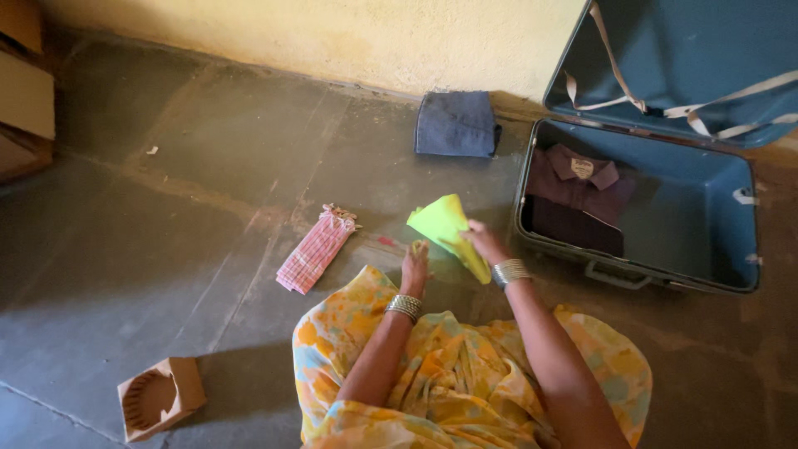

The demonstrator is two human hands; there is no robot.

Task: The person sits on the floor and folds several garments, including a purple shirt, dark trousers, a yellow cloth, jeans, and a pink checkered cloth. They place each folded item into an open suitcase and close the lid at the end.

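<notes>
Both hands, left (415, 264) and right (480, 241), grip the yellow-green cloth (445, 224) raised between them.

A worn grey stone floor (166, 208), crossed by seams and pale stains, meets a yellow plastered wall (332, 33). Sunlight brightens the wall, while wooden boxes (23, 91) sit in shadow at the left edge.

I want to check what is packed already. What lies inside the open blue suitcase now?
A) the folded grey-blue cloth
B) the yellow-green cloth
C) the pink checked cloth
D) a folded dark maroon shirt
D: a folded dark maroon shirt lies in the left part of the open blue suitcase; the other cloths are outside it, on the floor or in the hands.
</notes>
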